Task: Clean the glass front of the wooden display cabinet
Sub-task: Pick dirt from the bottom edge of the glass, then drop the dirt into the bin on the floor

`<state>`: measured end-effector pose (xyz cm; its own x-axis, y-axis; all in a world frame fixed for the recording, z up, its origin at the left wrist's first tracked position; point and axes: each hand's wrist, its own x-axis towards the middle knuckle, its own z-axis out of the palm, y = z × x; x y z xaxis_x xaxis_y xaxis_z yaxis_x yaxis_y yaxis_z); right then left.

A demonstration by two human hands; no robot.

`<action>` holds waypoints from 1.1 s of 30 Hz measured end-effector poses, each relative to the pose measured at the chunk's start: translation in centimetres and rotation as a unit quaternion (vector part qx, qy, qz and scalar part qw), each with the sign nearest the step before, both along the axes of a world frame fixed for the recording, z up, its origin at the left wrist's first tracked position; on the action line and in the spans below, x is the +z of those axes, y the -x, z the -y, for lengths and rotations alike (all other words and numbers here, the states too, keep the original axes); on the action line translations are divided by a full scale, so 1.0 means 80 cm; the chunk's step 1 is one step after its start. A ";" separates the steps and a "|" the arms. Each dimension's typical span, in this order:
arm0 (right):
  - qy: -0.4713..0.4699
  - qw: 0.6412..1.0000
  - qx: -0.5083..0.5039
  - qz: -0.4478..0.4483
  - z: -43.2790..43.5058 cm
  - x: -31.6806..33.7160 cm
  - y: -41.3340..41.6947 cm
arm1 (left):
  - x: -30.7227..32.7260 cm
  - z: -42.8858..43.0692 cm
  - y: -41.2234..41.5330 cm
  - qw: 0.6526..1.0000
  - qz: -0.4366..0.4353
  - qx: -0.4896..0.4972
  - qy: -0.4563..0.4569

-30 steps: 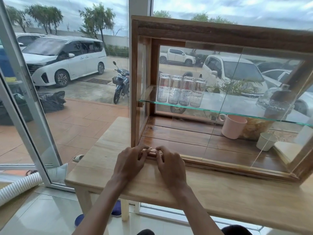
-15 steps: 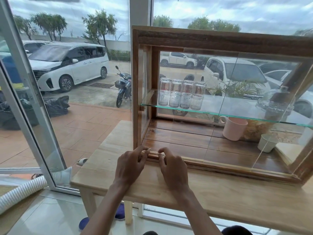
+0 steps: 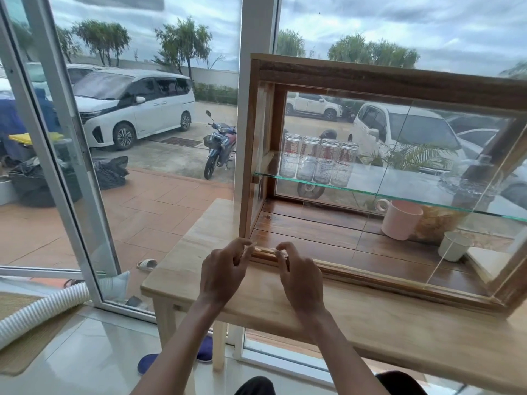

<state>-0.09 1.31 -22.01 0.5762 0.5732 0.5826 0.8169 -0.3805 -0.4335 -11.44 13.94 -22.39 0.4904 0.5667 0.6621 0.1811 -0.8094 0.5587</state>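
No cloth is seen, so the glass front (image 3: pixel 422 178) is judged unwiped. The left hand (image 3: pixel 225 269) and right hand (image 3: pixel 302 276) are curled on the near-left bottom rail (image 3: pixel 370 276); a grasp cannot be confirmed.

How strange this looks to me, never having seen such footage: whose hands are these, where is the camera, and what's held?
No machine: a person works bare-handed, and the single camera sits on their head, looking forward and down. The left hand and right hand curl their fingers at the bottom front rail of the wooden cabinet, which stands on a wooden table. No cloth shows; whether they grip the rail is unclear. Inside: glass jars on a glass shelf, a pink mug below.
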 end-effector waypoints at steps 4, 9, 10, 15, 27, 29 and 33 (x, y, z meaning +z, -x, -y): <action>-0.010 1.000 0.003 -0.012 0.000 0.001 0.005 | -0.007 -0.009 0.031 0.997 0.060 0.044 0.038; -0.019 0.998 0.053 -0.016 -0.023 -0.002 0.044 | -0.014 -0.033 0.108 0.992 0.071 0.089 0.046; -0.027 0.997 0.064 -0.027 -0.033 -0.002 0.056 | -0.013 -0.040 0.125 0.992 0.069 0.098 0.044; -0.062 0.991 0.102 -0.054 -0.083 -0.004 0.129 | -0.005 -0.066 0.214 0.983 0.068 0.164 0.036; -0.057 0.969 0.227 -0.077 -0.126 -0.029 0.266 | -0.040 -0.047 0.389 0.942 0.075 0.318 0.081; -0.039 0.967 0.241 -0.077 -0.128 -0.044 0.277 | -0.066 -0.040 0.394 0.930 0.090 0.338 0.110; -0.002 0.962 0.251 -0.110 -0.123 -0.097 0.297 | -0.134 -0.030 0.403 0.910 0.054 0.382 0.155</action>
